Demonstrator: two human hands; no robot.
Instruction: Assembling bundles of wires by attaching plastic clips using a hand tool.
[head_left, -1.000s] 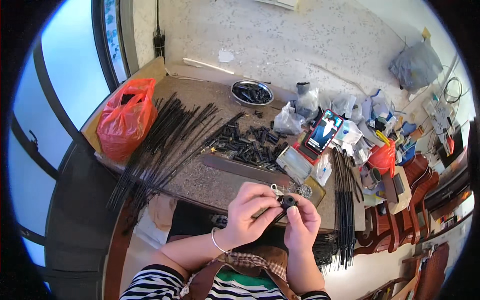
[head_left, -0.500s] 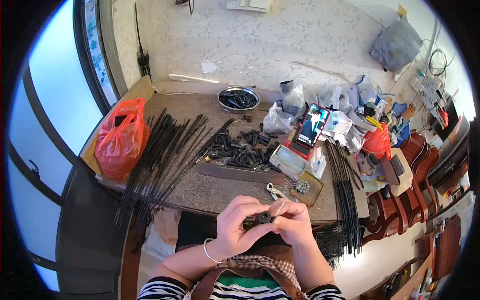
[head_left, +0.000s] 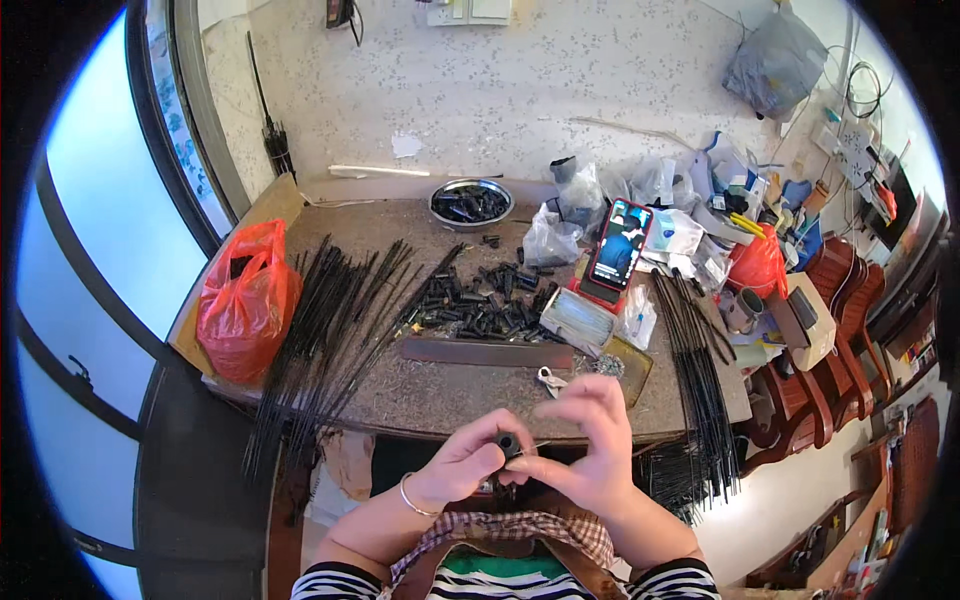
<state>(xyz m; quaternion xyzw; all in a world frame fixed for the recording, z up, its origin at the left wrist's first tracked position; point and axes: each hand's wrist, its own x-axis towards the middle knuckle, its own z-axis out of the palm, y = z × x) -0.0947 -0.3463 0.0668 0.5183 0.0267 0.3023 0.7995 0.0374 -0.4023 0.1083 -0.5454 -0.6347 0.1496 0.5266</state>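
Above my lap, at the front edge of the table, my left hand [head_left: 462, 468] is closed around a short black tube [head_left: 508, 444], its round hollow end facing up. My right hand [head_left: 597, 450] is beside it with thumb and forefinger spread apart. The thumb tip reaches close to the tube; whether it touches I cannot tell. No object shows between the right fingers. Just beyond my hands, pliers with pale handles [head_left: 550, 380] lie by a long flat dark bar [head_left: 487, 354]. Behind the bar is a loose heap of short black tubular parts [head_left: 475, 300].
Long thin black rods [head_left: 330, 320] lie left beside a red plastic bag [head_left: 248, 310]; more rods [head_left: 700, 400] overhang the right edge. A metal bowl [head_left: 470, 222] holds black parts. A phone [head_left: 620, 245] stands behind a box of thin pins [head_left: 580, 320]. Clutter fills the back right.
My right hand has come away from the tube, its fingers spreading up and to the right. The thin pale strip seen at its fingers no longer shows. My left hand keeps the tube, slightly left.
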